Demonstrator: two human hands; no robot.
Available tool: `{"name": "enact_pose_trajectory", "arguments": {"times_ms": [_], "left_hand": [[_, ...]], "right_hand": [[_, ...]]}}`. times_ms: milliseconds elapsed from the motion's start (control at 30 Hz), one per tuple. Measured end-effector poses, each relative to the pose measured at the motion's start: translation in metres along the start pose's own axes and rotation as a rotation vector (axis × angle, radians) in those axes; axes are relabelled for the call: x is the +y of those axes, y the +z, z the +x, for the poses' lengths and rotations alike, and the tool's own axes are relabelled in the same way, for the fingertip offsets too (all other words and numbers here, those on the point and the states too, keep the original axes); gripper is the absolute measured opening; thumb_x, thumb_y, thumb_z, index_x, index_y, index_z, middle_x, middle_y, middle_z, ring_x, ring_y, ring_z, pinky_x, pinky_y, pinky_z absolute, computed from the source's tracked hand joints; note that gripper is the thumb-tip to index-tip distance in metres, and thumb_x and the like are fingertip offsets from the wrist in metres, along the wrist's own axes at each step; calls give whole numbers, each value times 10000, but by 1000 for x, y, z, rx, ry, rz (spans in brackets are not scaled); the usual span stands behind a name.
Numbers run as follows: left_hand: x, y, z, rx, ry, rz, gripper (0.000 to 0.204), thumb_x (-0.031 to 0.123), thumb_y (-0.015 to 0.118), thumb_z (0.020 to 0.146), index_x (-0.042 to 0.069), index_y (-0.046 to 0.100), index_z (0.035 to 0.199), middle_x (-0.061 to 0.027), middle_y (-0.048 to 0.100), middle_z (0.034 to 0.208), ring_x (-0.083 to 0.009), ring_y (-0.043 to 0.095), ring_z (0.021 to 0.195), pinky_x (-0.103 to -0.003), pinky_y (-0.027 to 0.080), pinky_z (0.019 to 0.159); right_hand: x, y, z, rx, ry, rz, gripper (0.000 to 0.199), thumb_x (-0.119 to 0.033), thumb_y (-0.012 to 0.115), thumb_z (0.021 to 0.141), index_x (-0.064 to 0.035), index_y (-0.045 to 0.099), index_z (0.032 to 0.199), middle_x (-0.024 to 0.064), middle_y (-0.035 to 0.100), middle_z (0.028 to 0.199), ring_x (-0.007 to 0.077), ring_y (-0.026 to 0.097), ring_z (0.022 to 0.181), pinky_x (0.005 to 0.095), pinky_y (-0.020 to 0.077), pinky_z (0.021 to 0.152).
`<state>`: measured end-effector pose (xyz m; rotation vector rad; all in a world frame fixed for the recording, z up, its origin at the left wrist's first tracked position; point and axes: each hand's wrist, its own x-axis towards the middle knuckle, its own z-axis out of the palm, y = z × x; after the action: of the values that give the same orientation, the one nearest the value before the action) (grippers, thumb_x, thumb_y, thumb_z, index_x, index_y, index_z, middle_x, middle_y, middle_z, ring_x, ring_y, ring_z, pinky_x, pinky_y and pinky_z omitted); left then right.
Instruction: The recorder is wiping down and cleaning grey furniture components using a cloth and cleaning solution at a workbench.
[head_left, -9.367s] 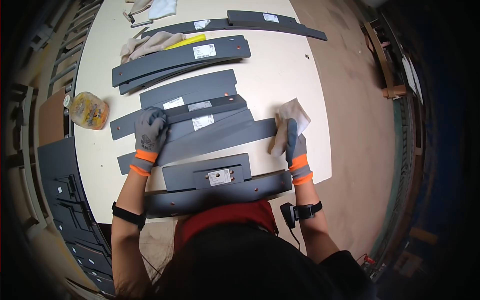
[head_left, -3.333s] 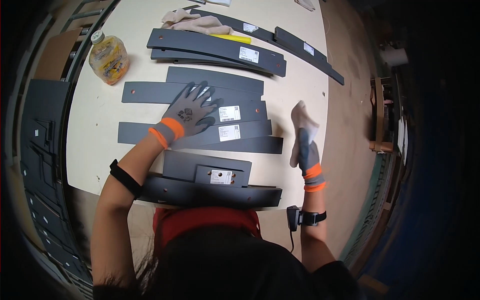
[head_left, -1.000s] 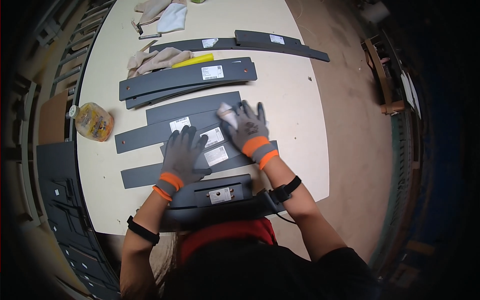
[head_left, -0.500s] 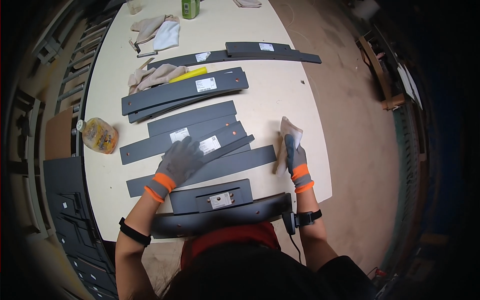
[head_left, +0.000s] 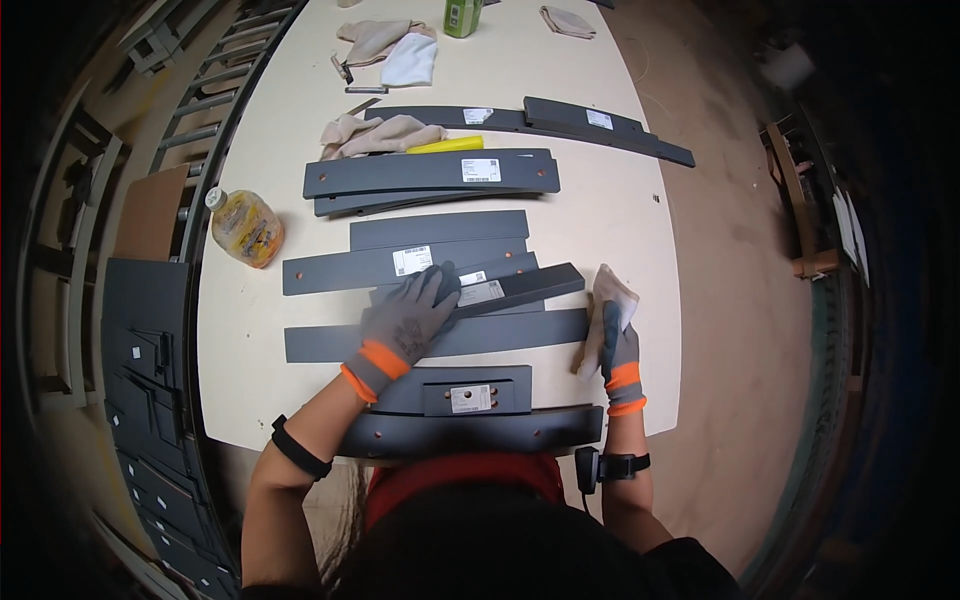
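My left hand [head_left: 408, 318], in a grey glove with an orange cuff, grips the left end of a dark grey bar [head_left: 535, 285] with a white label. This bar lies tilted over other grey boards. Under my left forearm and to its right runs a long plain grey strip [head_left: 450, 338]. My right hand [head_left: 620, 350], gloved alike, is closed around a folded beige cloth [head_left: 612, 300] beside the bar's right end. Just beyond my left fingers rests a labelled grey board [head_left: 340, 276] with a hole near each end.
Several grey boards [head_left: 400, 175] are stacked farther back, with more bars [head_left: 560, 122] behind them. A plastic bottle [head_left: 246, 230] of yellow-orange contents stands at left. Rags [head_left: 375, 42] and a green container [head_left: 462, 17] lie toward the far end. A curved board [head_left: 470, 433] borders the near table edge.
The view has shifted, so the table things appear farther right. The bar under my left hand has turned, showing more of its dark edge. My right hand still holds the cloth.
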<state>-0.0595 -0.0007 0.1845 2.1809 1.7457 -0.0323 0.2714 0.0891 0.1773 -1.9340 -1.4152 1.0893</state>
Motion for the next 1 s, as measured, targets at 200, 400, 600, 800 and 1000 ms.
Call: {"name": "enact_pose_trajectory", "arguments": {"times_ms": [200,400,600,800,1000], "left_hand": [[-13,3,11,154,73,233,574,403,645,854,263,486,1388,-176,379,1462,-336,333,1380,-497,224,1170],[-13,-20,25,16,-43,-34,687,372,699,796,237,448,1422,-146,472,1335,-331,486,1199,-458,409,992],[-47,-51,49,243,43,-80,732,310,749,728,221,489,1406,-167,527,1288,-348,514,1176,-433,421,1003],[-117,-91,103,405,53,-38,745,234,753,706,214,495,1405,-120,558,1235,-313,515,1147,-406,393,1019],[-137,-90,116,260,-7,187,776,304,752,736,241,443,1446,-121,480,1372,-333,413,1303,-509,243,1140]], "right_hand": [[-6,5,-6,27,-10,17,791,-636,467,921,90,569,1218,211,651,955,247,597,886,341,484,812],[-23,-3,-13,-36,111,33,798,-636,474,919,90,555,1241,227,651,1012,260,604,944,336,477,852],[-15,-9,-10,35,43,94,767,-614,494,917,71,547,1258,218,654,995,259,604,914,343,473,849],[-32,-15,-17,-14,79,138,726,-586,467,950,70,561,1248,214,653,1072,261,616,988,326,480,870],[12,-19,-3,-17,-172,21,688,-521,462,970,48,460,1356,217,650,1030,256,629,956,343,493,866]]}}
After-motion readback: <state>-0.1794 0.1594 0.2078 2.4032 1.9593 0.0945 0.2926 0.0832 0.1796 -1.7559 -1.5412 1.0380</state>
